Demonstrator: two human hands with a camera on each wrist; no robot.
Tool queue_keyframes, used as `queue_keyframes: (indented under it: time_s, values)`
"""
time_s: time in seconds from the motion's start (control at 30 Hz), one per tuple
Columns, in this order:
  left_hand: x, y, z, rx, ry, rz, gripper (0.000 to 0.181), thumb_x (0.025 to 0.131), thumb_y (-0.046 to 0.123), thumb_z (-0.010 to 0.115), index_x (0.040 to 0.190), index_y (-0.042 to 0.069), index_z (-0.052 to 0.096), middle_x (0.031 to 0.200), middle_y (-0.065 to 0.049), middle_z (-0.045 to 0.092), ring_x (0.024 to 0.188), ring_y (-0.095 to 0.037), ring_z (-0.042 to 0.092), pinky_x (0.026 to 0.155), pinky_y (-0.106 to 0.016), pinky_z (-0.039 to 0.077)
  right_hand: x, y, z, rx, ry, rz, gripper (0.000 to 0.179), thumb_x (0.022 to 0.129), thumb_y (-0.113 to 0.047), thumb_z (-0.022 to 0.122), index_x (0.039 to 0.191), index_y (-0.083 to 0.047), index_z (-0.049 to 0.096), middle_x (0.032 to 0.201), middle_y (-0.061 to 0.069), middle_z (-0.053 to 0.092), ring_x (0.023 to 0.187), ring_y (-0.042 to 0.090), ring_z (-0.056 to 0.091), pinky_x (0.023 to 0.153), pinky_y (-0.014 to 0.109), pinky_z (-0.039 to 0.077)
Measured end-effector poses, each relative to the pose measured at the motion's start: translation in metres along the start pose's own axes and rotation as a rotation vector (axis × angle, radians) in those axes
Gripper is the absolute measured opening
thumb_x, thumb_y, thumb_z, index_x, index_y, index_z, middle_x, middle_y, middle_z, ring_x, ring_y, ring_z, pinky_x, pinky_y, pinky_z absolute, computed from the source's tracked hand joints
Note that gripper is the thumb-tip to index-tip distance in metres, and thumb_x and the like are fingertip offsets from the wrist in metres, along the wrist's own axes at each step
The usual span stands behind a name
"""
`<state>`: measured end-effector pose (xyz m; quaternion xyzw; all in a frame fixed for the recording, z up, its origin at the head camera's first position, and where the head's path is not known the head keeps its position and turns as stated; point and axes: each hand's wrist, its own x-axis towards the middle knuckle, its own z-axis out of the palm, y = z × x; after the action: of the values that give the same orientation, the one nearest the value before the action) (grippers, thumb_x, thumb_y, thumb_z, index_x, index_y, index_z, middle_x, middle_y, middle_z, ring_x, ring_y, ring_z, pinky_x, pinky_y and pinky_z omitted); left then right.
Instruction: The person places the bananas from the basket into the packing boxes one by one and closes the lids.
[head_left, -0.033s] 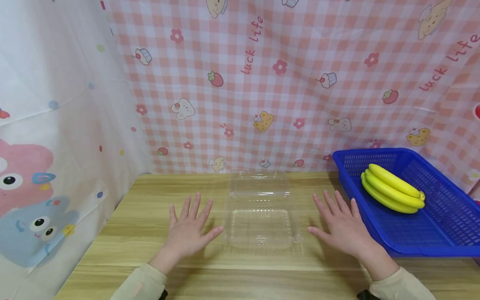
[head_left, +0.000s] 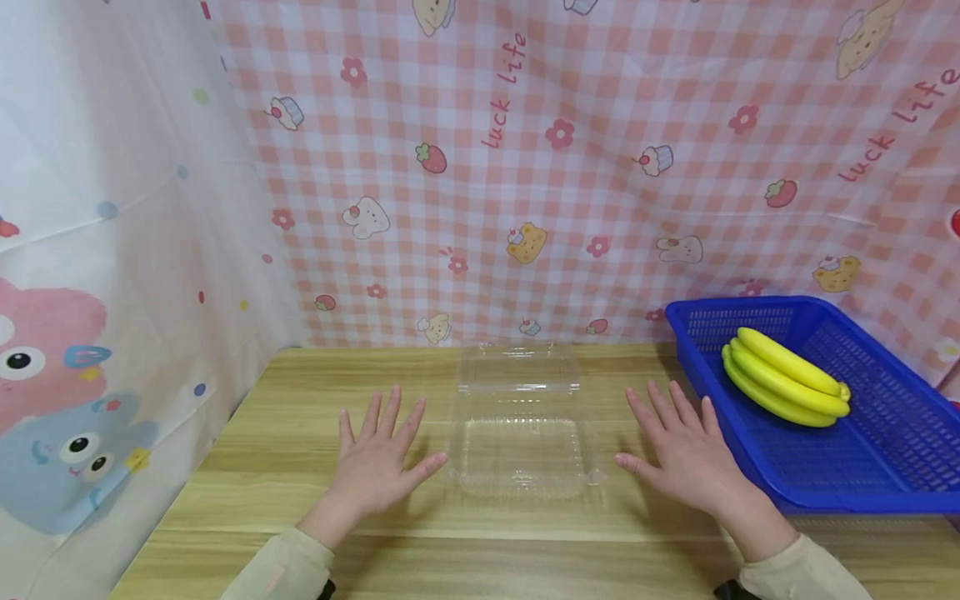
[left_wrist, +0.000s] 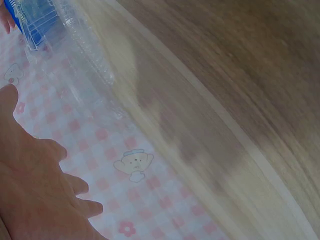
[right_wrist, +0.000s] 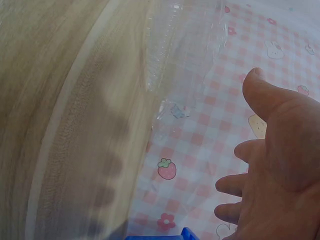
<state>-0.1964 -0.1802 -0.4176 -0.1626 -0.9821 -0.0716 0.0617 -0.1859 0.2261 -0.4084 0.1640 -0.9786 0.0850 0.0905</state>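
Observation:
A clear plastic clamshell box (head_left: 525, 454) lies on the wooden table with its lid (head_left: 519, 367) folded back toward the curtain. To its left is my left hand (head_left: 378, 467), fingers spread and holding nothing. My right hand (head_left: 686, 458) is on the other side, likewise spread, between the box and a blue basket (head_left: 780, 492). Yellow bananas (head_left: 787, 379) lie together inside the basket. Both wrist views show the hands, left (left_wrist: 35, 185) and right (right_wrist: 285, 155), above the tabletop with nothing in the fingers; the box's see-through wall (right_wrist: 185, 55) shows beside them.
A pink checked curtain (head_left: 525, 192) hangs right behind the table's back edge. On the left hangs a white cartoon-print cloth (head_left: 172, 275). The blue basket takes up the right side of the wooden table (head_left: 420, 550).

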Motion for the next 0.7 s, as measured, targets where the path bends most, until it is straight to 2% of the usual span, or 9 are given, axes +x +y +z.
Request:
queue_keyframes:
  time_s: [0.4, 0.7]
  values:
    - [0.0, -0.001, 0.001, -0.002, 0.008, 0.001, 0.084, 0.094, 0.07, 0.04, 0.158, 0.018, 0.024, 0.162, -0.016, 0.005, 0.147, -0.042, 0.0, 0.108, -0.076, -0.007, 0.0, -0.001, 0.0, 0.006, -0.001, -0.008, 0.085, 0.091, -0.055, 0.063, 0.155, -0.008, 0.031, 0.157, 0.027, 0.023, 0.144, 0.049, 0.011, 0.11, 0.074, 0.004]
    - [0.001, 0.0, 0.0, 0.008, 0.029, 0.014, 0.084, 0.094, 0.072, 0.039, 0.158, 0.02, 0.024, 0.162, -0.015, 0.005, 0.147, -0.042, 0.002, 0.109, -0.076, -0.005, -0.001, -0.002, -0.009, -0.003, 0.001, -0.021, 0.086, 0.093, -0.06, 0.058, 0.156, -0.009, 0.029, 0.157, 0.027, 0.022, 0.145, 0.049, 0.009, 0.111, 0.074, 0.002]
